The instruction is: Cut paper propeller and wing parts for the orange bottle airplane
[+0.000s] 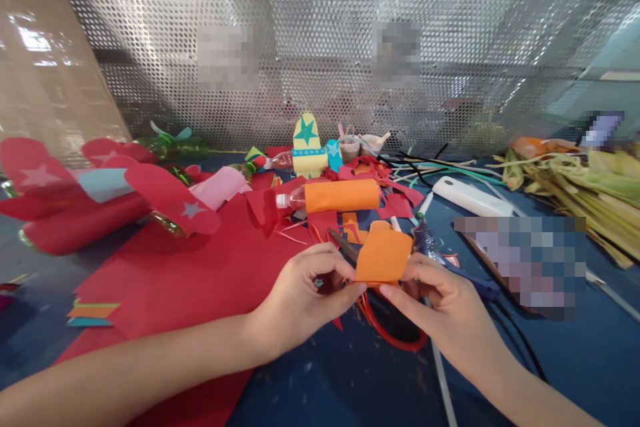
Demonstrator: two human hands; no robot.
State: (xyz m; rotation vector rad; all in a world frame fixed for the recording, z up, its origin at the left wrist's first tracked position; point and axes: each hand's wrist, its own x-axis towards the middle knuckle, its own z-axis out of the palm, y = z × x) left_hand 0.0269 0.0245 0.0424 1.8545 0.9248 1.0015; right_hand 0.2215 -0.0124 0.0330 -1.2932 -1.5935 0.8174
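Note:
A small folded piece of orange paper (384, 253) is pinched along its lower edge between both hands. My left hand (311, 290) grips its left corner with thumb and fingers. On the right corner, my right hand (440, 293) has its thumb and fingers closed the same way. Below and behind the paper lie red-handled scissors (395, 341), partly hidden by the hands. Just beyond is a clear plastic bottle wrapped in orange paper (343, 195), lying on its side with its white cap to the left.
Large red paper sheets (200, 287) cover the left side, beside red paper shapes with stars (173, 197). Red scraps (400, 200) surround the bottle. To the right lie a glue gun (430, 243), a white bar-shaped object (470, 197) and corn husks (575, 193). A perforated metal panel (320, 47) stands behind.

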